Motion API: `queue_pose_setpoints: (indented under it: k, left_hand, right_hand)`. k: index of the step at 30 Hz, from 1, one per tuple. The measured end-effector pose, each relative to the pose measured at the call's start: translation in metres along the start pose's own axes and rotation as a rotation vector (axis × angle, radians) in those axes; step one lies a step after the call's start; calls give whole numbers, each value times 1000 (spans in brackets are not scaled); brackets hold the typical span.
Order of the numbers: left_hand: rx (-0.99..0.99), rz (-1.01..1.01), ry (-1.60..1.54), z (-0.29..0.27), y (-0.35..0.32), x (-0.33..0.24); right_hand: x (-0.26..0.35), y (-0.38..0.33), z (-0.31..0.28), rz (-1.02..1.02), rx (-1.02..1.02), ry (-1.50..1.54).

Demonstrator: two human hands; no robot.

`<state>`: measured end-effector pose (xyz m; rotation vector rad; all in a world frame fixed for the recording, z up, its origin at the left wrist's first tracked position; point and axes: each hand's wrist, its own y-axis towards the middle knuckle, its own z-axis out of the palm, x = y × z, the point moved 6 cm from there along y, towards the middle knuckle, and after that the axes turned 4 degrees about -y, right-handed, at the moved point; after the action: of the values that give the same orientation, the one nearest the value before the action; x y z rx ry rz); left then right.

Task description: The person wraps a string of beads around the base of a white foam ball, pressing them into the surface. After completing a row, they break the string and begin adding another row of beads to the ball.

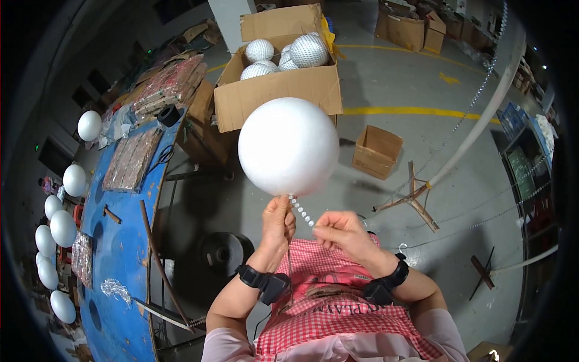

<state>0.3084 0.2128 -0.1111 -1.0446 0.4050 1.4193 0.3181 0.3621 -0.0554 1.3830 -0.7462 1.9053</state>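
Note:
A large smooth white ball (288, 146), which looks like foam, is held up in front of me. Right under it, my left hand (278, 224) is closed, thumb and fingers pinched at the ball's base. A thin stick-like line (290, 262) runs down below that hand. From the ball's underside, a short strand of clear beads (302, 211) slants down to the right. My right hand (345, 234) pinches the strand's lower end between thumb and forefinger. What exactly lies inside the left fist is partly hidden.
Beyond the ball, an open cardboard box (280, 93) holds several bead-covered balls (309, 50). A blue table (123, 223) stands left, with white balls (63, 228) along its far side. A smaller box (377, 152) and a wooden-footed stand (416, 193) are on the right. A dark spool (223, 253) sits low.

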Motion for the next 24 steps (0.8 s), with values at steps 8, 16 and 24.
queue_pose_setpoints:
  k: [8, 16, 24]
  left_hand:
    - [-42, 106, 22, 4, -4, -8]
    - [-8, 129, 114, 20, -8, -5]
    - [-54, 191, 100, 18, -7, -1]
  right_hand:
    - [15, 4, -16, -147, -328, -1001]
    - [27, 3, -1, -598, -582, -1089]
    - [24, 6, -1, -608, -623, -1107]
